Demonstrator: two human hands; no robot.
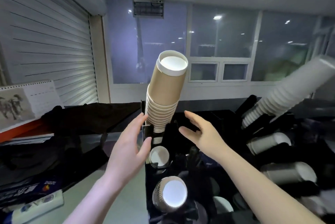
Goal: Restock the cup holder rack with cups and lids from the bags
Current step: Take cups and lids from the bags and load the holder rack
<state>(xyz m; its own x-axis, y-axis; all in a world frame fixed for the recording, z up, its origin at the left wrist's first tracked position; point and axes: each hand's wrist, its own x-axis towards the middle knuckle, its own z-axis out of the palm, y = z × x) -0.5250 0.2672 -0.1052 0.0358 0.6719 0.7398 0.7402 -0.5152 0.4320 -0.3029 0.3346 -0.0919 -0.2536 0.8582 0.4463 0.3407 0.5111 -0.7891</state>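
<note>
Now the brown stack [164, 104] sits in the rack [147, 131]; both hands, left [130, 144] at nine o'clock, right [201, 133] at three, flank it empty and spread; next, probably seat it.

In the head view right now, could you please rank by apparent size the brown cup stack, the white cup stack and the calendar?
1. White cup stack, though it runs off the frame.
2. Brown cup stack, a close second.
3. Calendar, partly cut off.
Differing nearness makes true sizes unsure.

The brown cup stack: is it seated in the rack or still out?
In. The brown cup stack has its lower end inside the black rack, leaning toward the camera; neither hand grips it.
</note>
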